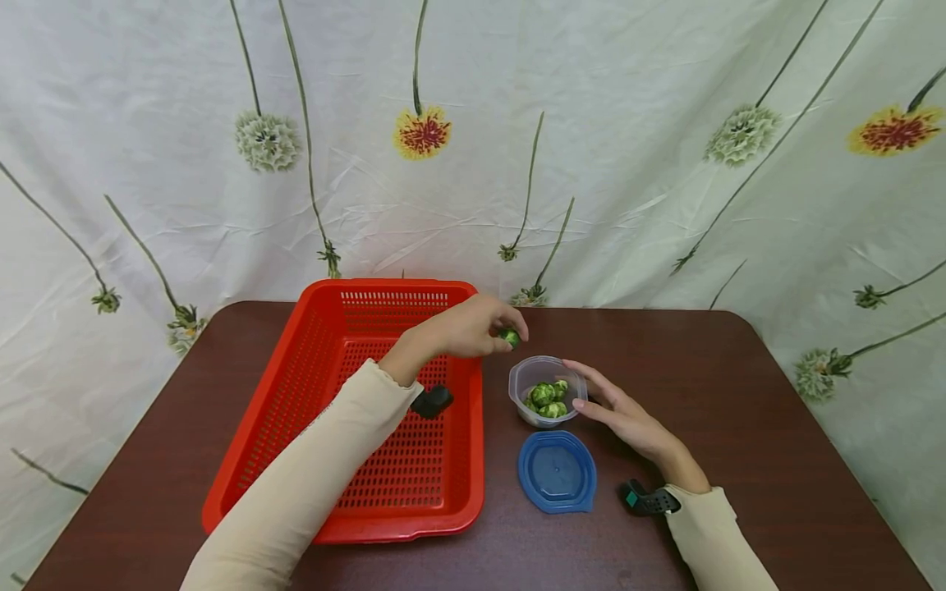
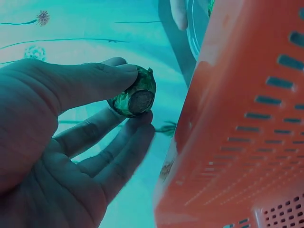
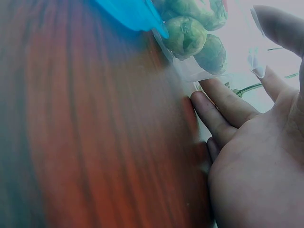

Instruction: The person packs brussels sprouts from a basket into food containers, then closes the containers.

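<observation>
My left hand (image 1: 480, 324) is over the right rim of the red basket and pinches a green Brussels sprout (image 1: 510, 337) between thumb and fingers. The sprout's cut stem end faces the left wrist camera (image 2: 141, 100). A clear plastic container (image 1: 523, 380) stands to the right of the basket, with several Brussels sprouts (image 1: 545, 396) in it. My right hand (image 1: 624, 419) lies against the container's right side, fingers fairly straight, thumb and index fingertip at its rim. In the right wrist view, the lower fingers (image 3: 228, 102) are beside the container's wall.
The large red slotted basket (image 1: 473, 460) takes up the table's left half. A blue lid (image 1: 557, 472) lies just in front of the container. Behind the dark brown table (image 1: 739, 410) hangs a white floral cloth (image 1: 606, 148).
</observation>
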